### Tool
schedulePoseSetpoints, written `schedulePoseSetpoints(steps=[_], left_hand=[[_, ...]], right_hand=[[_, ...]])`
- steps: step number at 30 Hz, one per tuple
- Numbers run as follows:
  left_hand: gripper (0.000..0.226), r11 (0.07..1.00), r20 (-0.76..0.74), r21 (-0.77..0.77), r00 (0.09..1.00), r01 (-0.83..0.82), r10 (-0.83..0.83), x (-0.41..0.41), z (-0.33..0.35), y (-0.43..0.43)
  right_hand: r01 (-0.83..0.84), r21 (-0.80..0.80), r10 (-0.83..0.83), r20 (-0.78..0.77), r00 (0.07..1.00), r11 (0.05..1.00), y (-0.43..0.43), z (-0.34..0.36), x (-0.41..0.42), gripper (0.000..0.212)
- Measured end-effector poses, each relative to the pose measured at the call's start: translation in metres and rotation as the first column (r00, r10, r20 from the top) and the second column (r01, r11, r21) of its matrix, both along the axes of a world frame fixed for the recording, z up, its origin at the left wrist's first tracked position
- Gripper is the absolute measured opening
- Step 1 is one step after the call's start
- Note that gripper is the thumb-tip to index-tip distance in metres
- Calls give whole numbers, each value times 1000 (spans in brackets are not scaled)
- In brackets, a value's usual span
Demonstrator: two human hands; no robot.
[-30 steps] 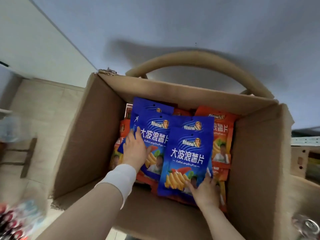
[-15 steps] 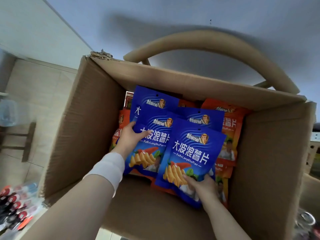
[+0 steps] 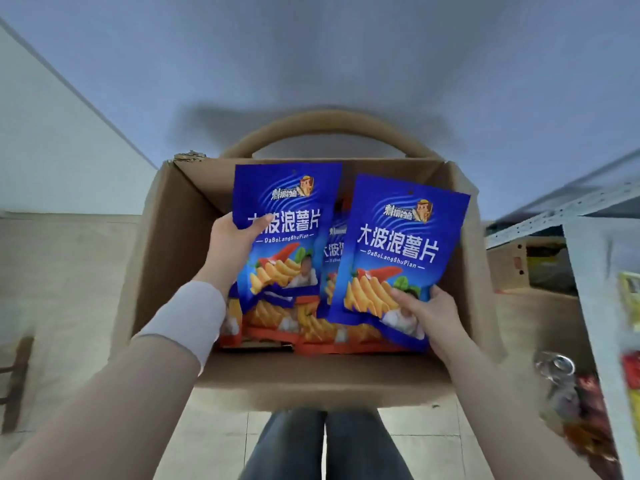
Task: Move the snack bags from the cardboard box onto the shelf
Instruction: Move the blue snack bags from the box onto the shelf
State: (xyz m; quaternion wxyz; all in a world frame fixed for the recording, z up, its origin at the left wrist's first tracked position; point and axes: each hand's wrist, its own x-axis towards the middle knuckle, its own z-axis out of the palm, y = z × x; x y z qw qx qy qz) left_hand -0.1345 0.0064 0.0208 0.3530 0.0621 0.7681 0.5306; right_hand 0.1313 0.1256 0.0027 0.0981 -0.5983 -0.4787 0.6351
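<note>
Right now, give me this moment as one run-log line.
left hand: holds blue snack bag | right hand: holds second blue bag | both raised over cardboard box | orange bags remain inside

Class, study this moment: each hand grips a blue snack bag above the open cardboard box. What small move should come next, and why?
Probably lift both bags clear of the box and swing them right, toward the shelf. The left hand and the right hand each already grip a blue bag raised above the cardboard box, and more bags remain inside.
</note>
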Motion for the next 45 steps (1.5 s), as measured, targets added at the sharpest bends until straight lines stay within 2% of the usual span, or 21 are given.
schedulePoseSetpoints(steps=[5, 9, 13, 16, 20, 26, 29, 36, 42, 45], left_hand=[[25, 983, -177, 131, 979, 127, -103, 38, 90, 56], [31, 947, -225, 198, 952, 253, -208, 101, 154, 116], [13, 828, -287, 348, 891, 440, -352, 195, 206, 182], [14, 735, -336, 396, 832, 550, -441, 288, 234, 227], [26, 615, -362, 446, 759, 650, -541, 416, 256, 280], [11, 395, -446, 444, 581, 804, -681, 572, 287, 358], [14, 315, -499, 429, 513, 846, -698, 630, 299, 401], [22, 196, -537, 362, 376, 911, -755, 738, 290, 528], [23, 100, -566, 230, 216, 968, -796, 812, 266, 635], [24, 60, -588, 149, 137, 987, -797, 844, 251, 676]], right_hand=[[168, 132, -152, -118, 981, 977, 7, 83, 62, 25], [316, 264, -298, -106, 949, 911, 17, 132, 142, 41], [480, 396, -461, -150, 875, 782, 34, 181, 237, 17], [568, 459, -547, -194, 814, 683, 50, 210, 323, 17], [671, 497, -641, -263, 721, 551, 64, 238, 438, 17], [766, 545, -750, -335, 571, 340, 92, 274, 569, 20], [787, 555, -772, -364, 522, 271, 123, 281, 613, 21], [797, 587, -842, -350, 411, 145, 220, 267, 687, 40], [797, 597, -901, -292, 319, 89, 309, 249, 734, 46], [762, 640, -928, -216, 303, 100, 340, 237, 758, 40]])
